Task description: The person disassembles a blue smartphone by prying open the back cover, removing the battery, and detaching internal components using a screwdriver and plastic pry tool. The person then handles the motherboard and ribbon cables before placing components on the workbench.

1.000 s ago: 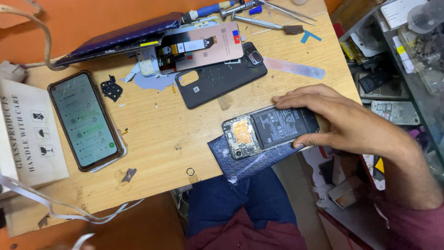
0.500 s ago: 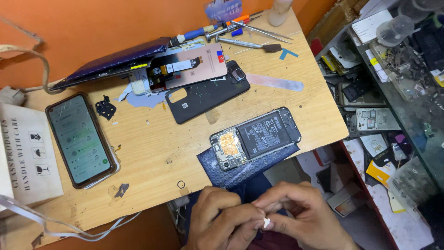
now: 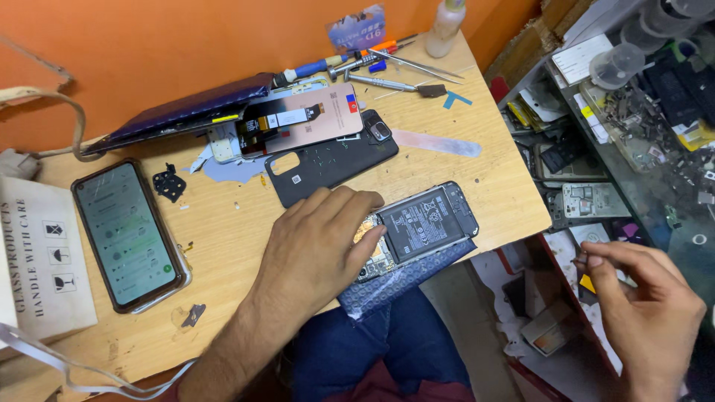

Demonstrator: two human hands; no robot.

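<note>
Far to the left of the left hand point(image 3: 316, 249), a cardboard box point(image 3: 41, 260) lies on the wooden tabletop point(image 3: 246, 246), and beside it a lit smartphone point(image 3: 126, 234) rests face up. A small black bracket point(image 3: 169, 183) sits just above that phone. Beyond the left hand's fingertips lie a black back cover point(image 3: 331, 160), a pinkish display panel point(image 3: 305, 123) partly on top of it, and a dark screen assembly point(image 3: 182, 112) propped at a tilt. Screwdrivers point(image 3: 320, 68) and tweezers point(image 3: 417, 67) lie near the far edge, with a small plastic bottle point(image 3: 445, 26) behind them.

The left hand lies palm down with fingers spread flat, pressing on the left end of the opened phone point(image 3: 421, 227), whose battery faces up. This phone lies on a dark blue bubble pouch point(image 3: 402, 279) at the near tabletop edge, just right of the left hand's knuckles.

The right hand point(image 3: 644, 305) hovers off the tabletop, well right of the opened phone, over a cluttered shelf point(image 3: 596, 149). Its thumb and forefinger are pinched together; whether anything is between them is too small to tell.
</note>
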